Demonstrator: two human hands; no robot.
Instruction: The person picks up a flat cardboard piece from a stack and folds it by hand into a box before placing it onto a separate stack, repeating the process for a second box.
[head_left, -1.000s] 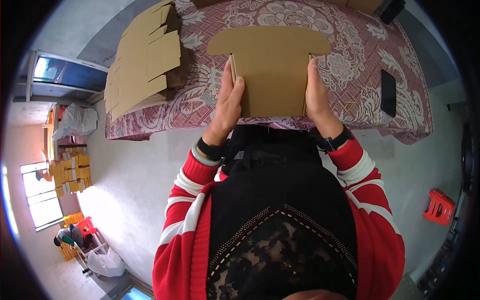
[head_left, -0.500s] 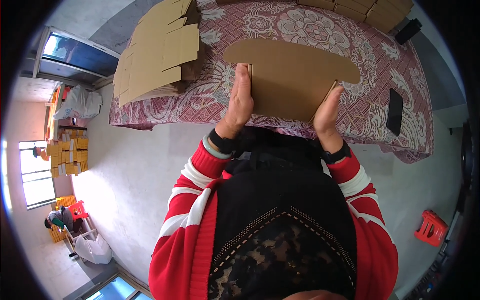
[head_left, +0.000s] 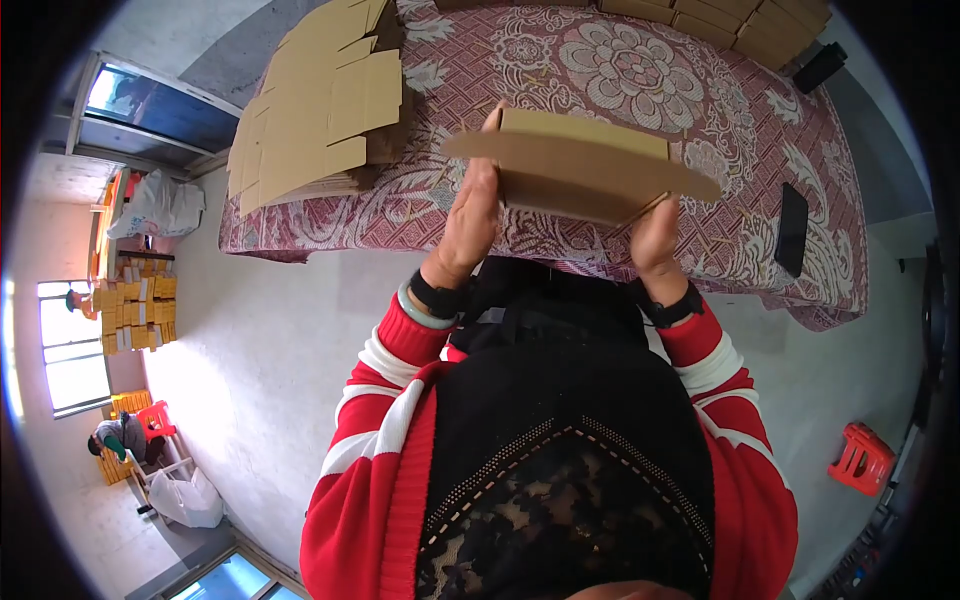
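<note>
Between my two hands is a brown cardboard box (head_left: 580, 192), partly folded, with a round-cornered flap sticking out along its upper side. My left hand (head_left: 474, 208) grips its left end, thumb on the near face and some fingertips showing past the far edge. At the right end my right hand (head_left: 656, 236) presses against the box's side; its fingers are mostly hidden behind the cardboard. The box is held over the near edge of the table, tilted so that a lighter strip of its far side shows above the flap.
A stack of flat cardboard blanks (head_left: 320, 110) lies on the patterned tablecloth (head_left: 640, 60) at left. Finished-looking boxes (head_left: 705, 25) line the far edge. A black phone (head_left: 790, 228) and a black cylinder (head_left: 819, 67) are at right. A red stool (head_left: 862, 459) stands on the floor; a person (head_left: 120, 435) sits far left.
The box has tipped in my hands: its broad face and flap, seen flat before, are now foreshortened, and its far side has come into view. My left fingers now show beyond the edge.
</note>
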